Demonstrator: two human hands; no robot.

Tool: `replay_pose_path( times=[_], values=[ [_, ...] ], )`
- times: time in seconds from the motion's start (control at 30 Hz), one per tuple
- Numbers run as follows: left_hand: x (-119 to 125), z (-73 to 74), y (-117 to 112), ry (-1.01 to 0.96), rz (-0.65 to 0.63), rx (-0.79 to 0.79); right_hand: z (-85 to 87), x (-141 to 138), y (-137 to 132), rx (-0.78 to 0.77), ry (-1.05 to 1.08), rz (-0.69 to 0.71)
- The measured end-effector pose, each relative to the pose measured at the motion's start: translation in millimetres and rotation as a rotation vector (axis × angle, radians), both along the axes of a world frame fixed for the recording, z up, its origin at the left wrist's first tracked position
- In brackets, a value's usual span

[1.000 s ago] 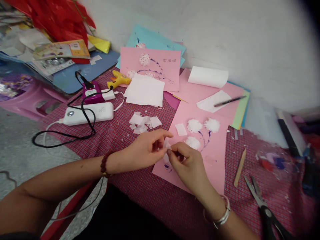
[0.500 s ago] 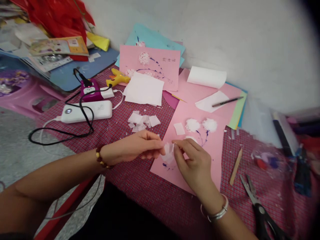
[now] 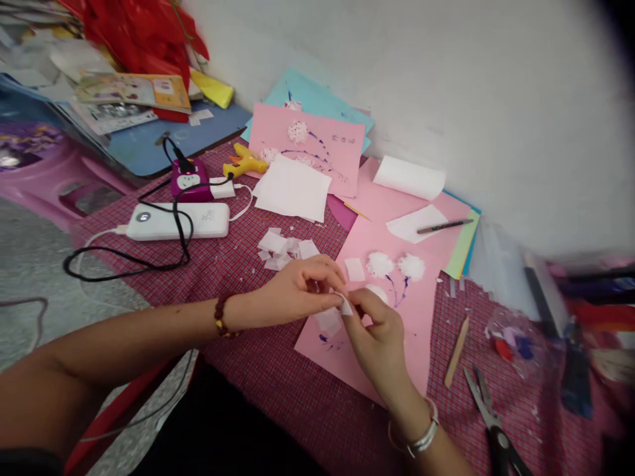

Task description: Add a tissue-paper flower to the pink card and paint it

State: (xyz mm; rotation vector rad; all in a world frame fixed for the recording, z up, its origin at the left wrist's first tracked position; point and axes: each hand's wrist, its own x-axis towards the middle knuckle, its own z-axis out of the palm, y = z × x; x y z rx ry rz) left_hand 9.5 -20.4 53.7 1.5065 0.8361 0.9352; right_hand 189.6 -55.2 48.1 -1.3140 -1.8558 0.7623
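Note:
A small piece of white paper is pinched between the fingertips of my left hand and my right hand, which meet over the lower left of a pink sheet. Beneath them lie loose pale paper squares, partly covered by my fingers. White fluffy paper flowers with painted purple stems sit on the sheet, one of them half hidden behind my right hand. Another white square rests left of the flowers. Beyond my left hand is a pile of cut white paper pieces.
Scissors and a wooden stick lie to the right. A pen rests on white paper. At the left are a power bank, looping black cable, purple socket block and yellow glue gun. A white paper stack stands behind.
My hands have come together, and the left fingertips now touch the small white paper by the right ones. The whole view has shifted slightly.

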Motion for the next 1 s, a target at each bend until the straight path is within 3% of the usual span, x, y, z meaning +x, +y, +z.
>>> replay_pose_path(
  times=[0.07,0.23,0.37,0.47,0.6,0.67,0.77,0.87,1.0],
  values=[
    [-4.6,3.5,-2.6,0.022,0.051,-0.023,0.8,-0.2,0.1,-0.022,-0.019,-0.020],
    [-20.6,6.5,-9.7,0.056,0.129,-0.245,0.5,-0.1,3.0,-0.035,-0.050,-0.049],
    [-43.1,0.5,-14.0,0.201,0.082,-0.270,-5.0,3.2,5.3,-0.020,-0.089,-0.051],
    [-66.0,-1.0,-14.4,0.479,0.019,-0.038,-11.7,7.3,6.9,-0.008,-0.202,-0.041],
    [-87.9,3.1,-3.9,0.914,0.158,0.424,-17.6,8.8,8.2,-0.034,-0.308,-0.012],
    [-90.3,3.2,6.5,1.050,0.200,0.531,-18.4,7.5,7.6,-0.019,-0.315,0.008],
    [-86.7,-1.4,24.1,1.144,0.187,0.568,-18.6,4.8,5.4,0.020,-0.329,0.038],
    [-84.5,-4.7,38.3,1.030,0.229,0.397,-16.8,3.8,3.1,0.054,-0.318,0.049],
    [-86.6,5.4,44.9,0.423,0.297,-0.094,-6.1,4.7,3.0,0.007,-0.195,0.013]
  ],
)
